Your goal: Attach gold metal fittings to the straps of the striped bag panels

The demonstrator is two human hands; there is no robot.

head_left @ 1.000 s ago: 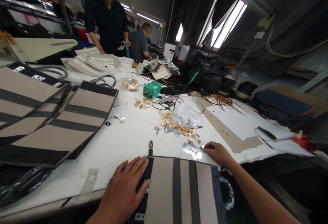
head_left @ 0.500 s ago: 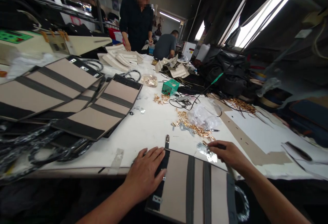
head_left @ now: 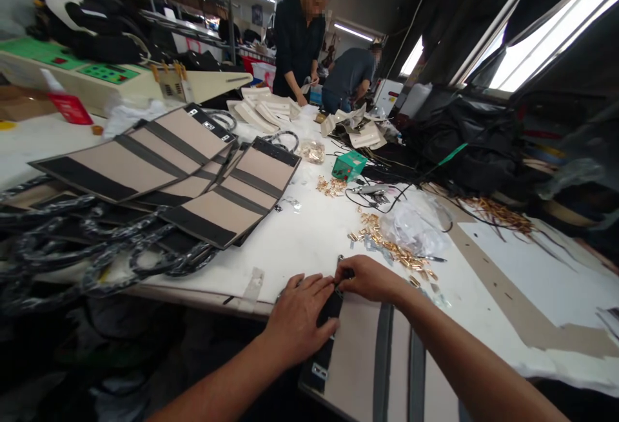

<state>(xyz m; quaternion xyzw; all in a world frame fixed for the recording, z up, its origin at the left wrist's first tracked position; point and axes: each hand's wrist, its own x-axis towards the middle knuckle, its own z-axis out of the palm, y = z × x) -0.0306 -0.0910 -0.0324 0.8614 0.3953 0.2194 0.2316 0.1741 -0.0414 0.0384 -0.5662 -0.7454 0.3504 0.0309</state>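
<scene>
A beige panel with dark stripes (head_left: 358, 351), like a bag piece, lies at the table's near edge and overhangs it. My left hand (head_left: 302, 316) rests on its black border, fingers stretched out. At the border's far corner, my right hand (head_left: 367, 279) has thumb and fingers pinched together, close to the left fingertips. Whatever the pinch holds is hidden. A small metal-ended tab (head_left: 340, 259) pokes out just beyond those fingers. Nearer me, a silver metal plate (head_left: 319, 370) sits on the black border. Gold-coloured metal pieces (head_left: 409, 258) lie scattered past my right hand.
Similar panels with rope-like handles (head_left: 256, 174) are piled at left. A green box (head_left: 349, 165), a cabled tool (head_left: 372, 191) and a plastic bag (head_left: 411, 225) occupy the middle. White sheeting (head_left: 503, 254) lies right. A person (head_left: 297, 42) handles beige pieces across the table.
My right hand has moved left from the small silver pieces to the panel's far corner, beside my left hand. The left hand stays on the border. The camera view has shifted left.
</scene>
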